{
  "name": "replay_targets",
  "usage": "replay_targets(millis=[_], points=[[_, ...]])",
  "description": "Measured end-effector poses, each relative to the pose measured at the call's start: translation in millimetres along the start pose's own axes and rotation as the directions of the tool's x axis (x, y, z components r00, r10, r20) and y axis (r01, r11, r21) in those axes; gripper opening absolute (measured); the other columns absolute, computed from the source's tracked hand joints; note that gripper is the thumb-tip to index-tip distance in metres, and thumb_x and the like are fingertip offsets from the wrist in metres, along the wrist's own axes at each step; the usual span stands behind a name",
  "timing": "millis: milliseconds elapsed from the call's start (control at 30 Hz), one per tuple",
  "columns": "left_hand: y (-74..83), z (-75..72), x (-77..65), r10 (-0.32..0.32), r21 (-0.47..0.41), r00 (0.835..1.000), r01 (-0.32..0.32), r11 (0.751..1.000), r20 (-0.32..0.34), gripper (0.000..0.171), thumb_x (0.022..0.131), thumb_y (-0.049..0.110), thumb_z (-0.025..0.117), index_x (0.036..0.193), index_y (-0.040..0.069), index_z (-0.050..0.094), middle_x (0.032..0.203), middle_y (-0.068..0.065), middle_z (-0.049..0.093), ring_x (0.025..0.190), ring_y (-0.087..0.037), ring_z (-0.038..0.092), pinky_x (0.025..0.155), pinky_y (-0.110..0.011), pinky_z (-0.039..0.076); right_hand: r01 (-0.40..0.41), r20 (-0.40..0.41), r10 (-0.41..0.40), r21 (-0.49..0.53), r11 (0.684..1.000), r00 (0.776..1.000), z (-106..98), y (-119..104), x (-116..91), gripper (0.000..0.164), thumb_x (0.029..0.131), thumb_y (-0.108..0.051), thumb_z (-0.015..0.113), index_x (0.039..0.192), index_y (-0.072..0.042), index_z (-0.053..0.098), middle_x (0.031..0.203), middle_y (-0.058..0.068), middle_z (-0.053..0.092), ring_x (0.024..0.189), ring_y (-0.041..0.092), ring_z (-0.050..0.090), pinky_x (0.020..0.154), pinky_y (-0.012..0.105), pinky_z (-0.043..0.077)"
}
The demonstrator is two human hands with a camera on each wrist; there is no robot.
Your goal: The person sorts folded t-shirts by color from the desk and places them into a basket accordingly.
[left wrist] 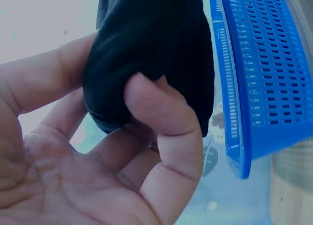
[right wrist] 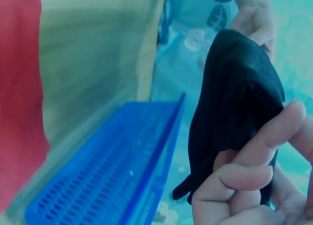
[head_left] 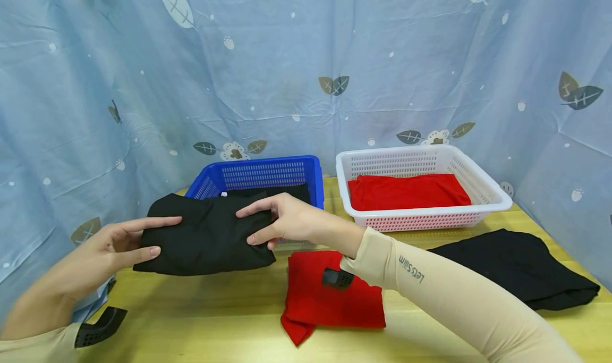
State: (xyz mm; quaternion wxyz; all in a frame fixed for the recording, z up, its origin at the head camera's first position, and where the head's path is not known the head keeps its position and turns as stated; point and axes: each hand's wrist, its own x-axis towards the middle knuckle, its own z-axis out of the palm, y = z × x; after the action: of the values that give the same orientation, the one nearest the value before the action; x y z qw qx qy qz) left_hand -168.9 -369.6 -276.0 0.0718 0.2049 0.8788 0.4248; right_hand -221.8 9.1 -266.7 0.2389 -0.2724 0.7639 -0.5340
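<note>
A folded black cloth (head_left: pixel 205 241) is held up in front of the blue basket, raised off the table. My left hand (head_left: pixel 117 246) grips its left end, thumb on the near side; in the left wrist view the fingers curl around the black cloth (left wrist: pixel 146 49). At the right end, my right hand (head_left: pixel 287 222) pinches the cloth between thumb and fingers, and the right wrist view shows the same grip on the cloth (right wrist: pixel 234 88). Behind it, the blue basket (head_left: pixel 268 166) has another black cloth (head_left: pixel 294 192) inside, partly hidden.
A white basket (head_left: pixel 421 214) holding a folded red cloth (head_left: pixel 408 192) stands at the back right. On the wooden table (head_left: pixel 201 320) lie a folded red cloth (head_left: pixel 334 304), under the right forearm, and a black cloth (head_left: pixel 516 267) at the right. A patterned blue curtain (head_left: pixel 287 60) hangs behind.
</note>
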Motion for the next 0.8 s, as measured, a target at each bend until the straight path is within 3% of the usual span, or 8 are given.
replay_targets(millis=[167,267,400,500,667,733,800], points=[[7.9,-1.7,20.4,-0.033,0.000,0.999,0.033,0.999,-0.001,0.056,0.110,0.010,0.060,0.163,0.022,0.048,0.100,-0.001,0.059,0.085,-0.023,0.052,0.073,-0.030,0.046,-0.007,-0.031,0.006,-0.056,0.998,1.000,-17,-2,3,0.052,0.094,-0.017,0.084,0.144,-0.027,0.070,0.074,0.005,0.062,0.064,0.016,0.068,0.066,0.024,0.050],[15.2,-1.0,33.5,-0.070,0.017,0.998,0.070,0.997,-0.006,0.056,0.110,0.018,0.061,0.164,0.025,0.047,0.103,-0.003,0.060,0.095,-0.017,0.053,0.081,-0.026,0.046,-0.014,-0.047,0.011,-0.064,0.998,0.999,-28,-1,5,0.052,0.095,-0.018,0.084,0.144,-0.028,0.070,0.078,0.005,0.062,0.063,0.017,0.064,0.066,0.025,0.050],[22.8,1.6,52.1,-0.102,0.021,0.995,0.102,0.995,-0.022,0.055,0.109,0.025,0.064,0.162,0.027,0.049,0.087,-0.001,0.051,0.084,-0.019,0.051,0.073,-0.031,0.044,-0.028,-0.076,0.023,-0.064,0.998,0.997,-43,2,10,0.052,0.095,-0.017,0.083,0.144,-0.028,0.070,0.083,0.007,0.060,0.065,0.021,0.061,0.067,0.028,0.049],[25.6,3.9,65.0,-0.120,0.001,0.992,0.120,0.993,-0.029,0.055,0.108,0.027,0.066,0.161,0.028,0.051,0.087,-0.001,0.048,0.083,-0.022,0.049,0.070,-0.037,0.043,-0.039,-0.095,0.033,-0.066,0.997,0.995,-52,5,15,0.052,0.095,-0.017,0.083,0.144,-0.029,0.070,0.088,0.008,0.060,0.068,0.023,0.062,0.067,0.029,0.048],[24.4,5.9,84.9,-0.139,-0.037,0.990,0.139,0.990,-0.003,0.058,0.108,0.029,0.067,0.162,0.028,0.048,0.094,-0.004,0.044,0.106,-0.021,0.050,0.088,-0.042,0.047,-0.059,-0.127,0.050,-0.062,0.996,0.991,-65,11,24,0.053,0.095,-0.015,0.082,0.145,-0.028,0.069,0.088,0.007,0.059,0.069,0.019,0.061,0.064,0.027,0.044],[21.8,6.0,92.5,-0.146,-0.058,0.989,0.146,0.988,0.005,0.059,0.108,0.028,0.067,0.163,0.027,0.047,0.089,-0.001,0.038,0.094,-0.020,0.049,0.086,-0.040,0.046,-0.067,-0.136,0.058,-0.060,0.996,0.989,-70,14,29,0.052,0.096,-0.014,0.081,0.145,-0.027,0.069,0.082,0.006,0.056,0.067,0.018,0.060,0.062,0.026,0.042],[18.8,6.1,100.1,-0.149,-0.080,0.989,0.148,0.986,0.003,0.059,0.108,0.026,0.067,0.163,0.025,0.047,0.089,-0.001,0.032,0.079,-0.021,0.043,0.076,-0.039,0.043,-0.073,-0.142,0.065,-0.058,0.996,0.988,-74,16,35,0.052,0.096,-0.013,0.080,0.145,-0.026,0.069,0.074,0.004,0.053,0.066,0.017,0.058,0.061,0.026,0.040]])
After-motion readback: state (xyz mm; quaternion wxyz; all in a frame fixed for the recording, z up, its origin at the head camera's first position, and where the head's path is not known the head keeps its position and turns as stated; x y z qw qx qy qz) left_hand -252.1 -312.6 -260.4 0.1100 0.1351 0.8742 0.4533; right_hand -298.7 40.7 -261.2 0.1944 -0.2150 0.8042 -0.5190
